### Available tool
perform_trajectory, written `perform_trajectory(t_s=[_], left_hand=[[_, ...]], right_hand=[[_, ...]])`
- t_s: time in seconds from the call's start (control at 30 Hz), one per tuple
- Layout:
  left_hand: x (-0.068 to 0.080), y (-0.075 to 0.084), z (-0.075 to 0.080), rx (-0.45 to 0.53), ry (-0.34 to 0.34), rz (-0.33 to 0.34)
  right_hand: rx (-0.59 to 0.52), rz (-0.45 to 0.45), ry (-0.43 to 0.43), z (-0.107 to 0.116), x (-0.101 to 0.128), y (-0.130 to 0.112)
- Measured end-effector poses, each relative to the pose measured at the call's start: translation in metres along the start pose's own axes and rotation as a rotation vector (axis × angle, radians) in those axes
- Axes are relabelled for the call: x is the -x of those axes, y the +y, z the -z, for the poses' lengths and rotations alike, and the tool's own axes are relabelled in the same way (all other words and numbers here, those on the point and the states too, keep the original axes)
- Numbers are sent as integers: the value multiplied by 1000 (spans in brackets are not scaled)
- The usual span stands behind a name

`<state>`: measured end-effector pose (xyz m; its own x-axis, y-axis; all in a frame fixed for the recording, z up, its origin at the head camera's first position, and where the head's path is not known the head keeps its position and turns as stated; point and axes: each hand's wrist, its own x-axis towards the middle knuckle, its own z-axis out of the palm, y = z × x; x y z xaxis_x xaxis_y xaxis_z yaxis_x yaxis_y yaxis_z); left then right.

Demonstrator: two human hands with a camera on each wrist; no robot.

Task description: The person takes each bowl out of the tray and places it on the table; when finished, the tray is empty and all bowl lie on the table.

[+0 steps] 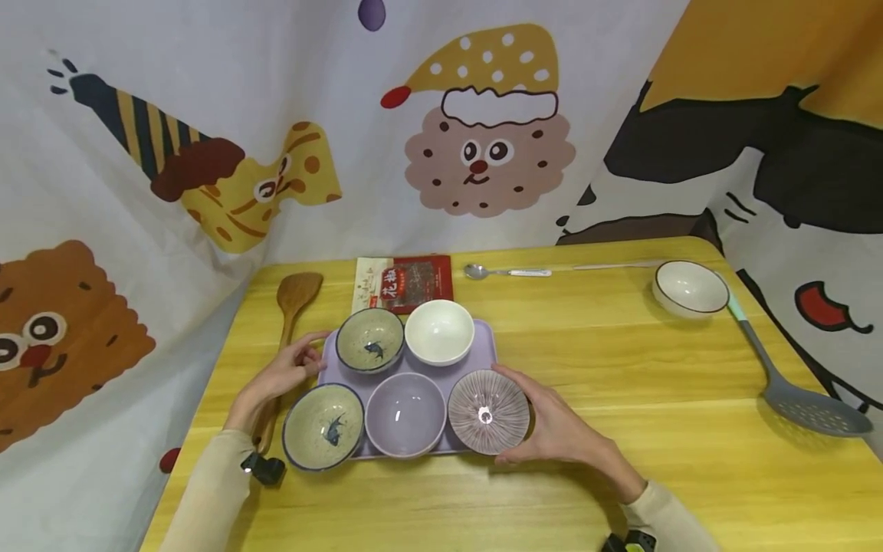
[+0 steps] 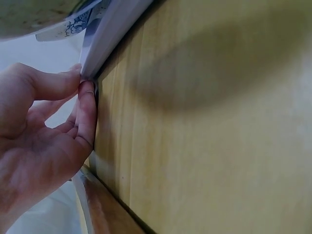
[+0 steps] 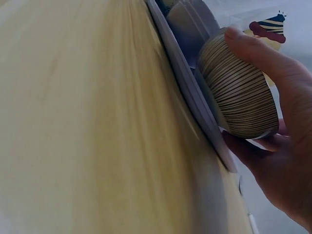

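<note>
Pinching the purple tray (image 1: 486, 345) by its left edge, at the frame's lower middle, is the person's left grip (image 1: 286, 371); the right grip (image 1: 555, 420) holds the striped bowl (image 1: 483, 429) at the tray's lower right corner.

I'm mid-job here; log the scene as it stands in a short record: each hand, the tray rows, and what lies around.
Left hand: pinches the left edge of the lilac tray
Right hand: grips the striped bowl
Back row, left to right: back fish bowl, white bowl
Front row, left to right: front fish bowl, purple bowl, striped bowl
Behind tray: red packet, small spoon
Left of tray: wooden spatula
Far right: brown-rimmed bowl, gray slotted turner
</note>
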<state>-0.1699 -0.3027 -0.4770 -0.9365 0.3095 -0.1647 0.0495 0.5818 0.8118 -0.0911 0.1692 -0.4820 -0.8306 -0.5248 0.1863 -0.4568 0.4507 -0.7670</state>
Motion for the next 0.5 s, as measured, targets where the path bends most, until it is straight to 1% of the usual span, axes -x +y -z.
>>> perform_trajectory(t_s=[0.2,0.3,0.5], left_hand=[[2,3,1,11,1,7],[3,5,2,14,4,11],[3,4,1,11,-3,-10]], right_hand=[[-19,18,61,0,1,0],[-26,9,98,2,2,-1],[-33,-26,188,10,5,-1]])
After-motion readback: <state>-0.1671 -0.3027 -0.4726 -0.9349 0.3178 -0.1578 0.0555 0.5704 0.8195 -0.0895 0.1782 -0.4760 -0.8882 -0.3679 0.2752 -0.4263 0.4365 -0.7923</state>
